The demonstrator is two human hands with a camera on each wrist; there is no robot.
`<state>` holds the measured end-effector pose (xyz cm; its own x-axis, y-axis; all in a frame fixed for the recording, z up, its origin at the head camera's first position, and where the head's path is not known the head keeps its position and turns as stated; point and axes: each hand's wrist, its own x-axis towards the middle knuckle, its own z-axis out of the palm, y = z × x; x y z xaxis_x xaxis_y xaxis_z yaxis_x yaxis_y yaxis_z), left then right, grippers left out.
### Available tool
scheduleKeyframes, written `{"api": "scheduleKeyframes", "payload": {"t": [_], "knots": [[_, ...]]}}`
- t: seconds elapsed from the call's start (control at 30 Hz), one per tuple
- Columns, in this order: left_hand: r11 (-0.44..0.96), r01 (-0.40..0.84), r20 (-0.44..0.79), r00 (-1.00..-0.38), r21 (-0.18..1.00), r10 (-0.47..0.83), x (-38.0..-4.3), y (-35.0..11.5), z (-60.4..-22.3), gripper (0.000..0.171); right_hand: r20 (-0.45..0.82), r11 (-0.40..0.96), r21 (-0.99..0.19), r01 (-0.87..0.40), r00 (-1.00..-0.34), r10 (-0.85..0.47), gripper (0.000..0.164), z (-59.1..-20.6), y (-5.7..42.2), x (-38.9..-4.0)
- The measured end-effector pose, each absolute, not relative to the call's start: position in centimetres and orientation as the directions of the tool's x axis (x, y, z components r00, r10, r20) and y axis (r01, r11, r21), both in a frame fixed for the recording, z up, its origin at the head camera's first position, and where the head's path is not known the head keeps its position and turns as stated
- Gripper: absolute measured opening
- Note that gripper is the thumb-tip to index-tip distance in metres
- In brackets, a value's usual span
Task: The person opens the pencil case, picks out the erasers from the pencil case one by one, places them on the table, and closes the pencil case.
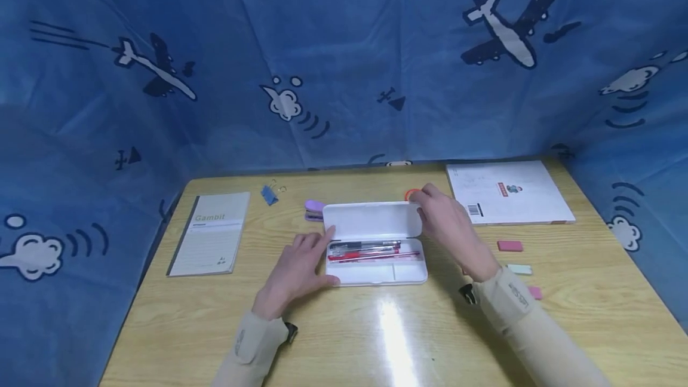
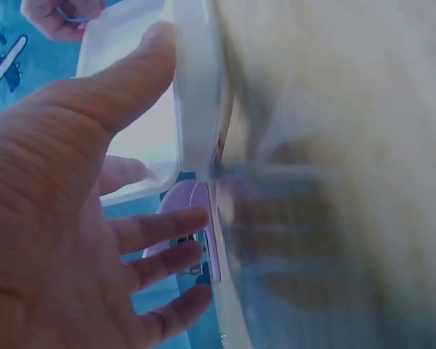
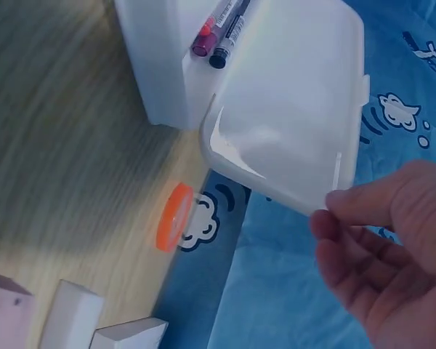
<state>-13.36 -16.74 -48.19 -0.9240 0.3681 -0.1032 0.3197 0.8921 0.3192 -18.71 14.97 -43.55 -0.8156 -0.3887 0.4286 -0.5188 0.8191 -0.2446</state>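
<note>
Head view: two hands at an open pencil case (image 1: 376, 258) in the middle of the table (image 1: 376, 339).
The right hand (image 1: 448, 226) pinches the raised lid (image 1: 371, 220) at its far right corner; the left hand (image 1: 301, 267) rests with straight fingers against the case's left end. If the lid drops fast, the light case could skid, jolt the pens (image 1: 368, 251) inside, or nip the left thumb at the rim.

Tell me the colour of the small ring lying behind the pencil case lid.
Orange. The ring shows best in the right wrist view, lying on the wooden table.
</note>
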Motion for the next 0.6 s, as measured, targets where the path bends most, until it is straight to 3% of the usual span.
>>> {"api": "scheduleKeyframes", "payload": {"t": [0.1,0.33,0.43,0.6], "knots": [[0.882,0.356,-0.053,-0.919,0.308,0.390,-12.9,-17.1,-47.8,0.094,0.469,0.806,-0.245,-0.539,-0.793,-0.388,0.025,-43.6,15.1,-18.0],[0.837,0.324,0.165,-0.946,0.441,0.279,-13.1,-18.4,-46.4,0.023,0.516,0.763,-0.190,-0.617,-0.724,-0.457,0.023,-44.3,15.9,-15.9],[0.809,0.274,0.156,-0.962,0.520,0.225,-13.5,-18.5,-46.2,0.029,0.530,0.747,-0.162,-0.645,-0.695,-0.486,0.025,-44.5,16.3,-14.7],[0.749,0.181,0.029,-0.977,0.637,0.210,-13.8,-18.3,-46.4,0.041,0.539,0.718,-0.105,-0.688,-0.646,-0.541,0.026,-45.1,16.8,-12.8]]}}
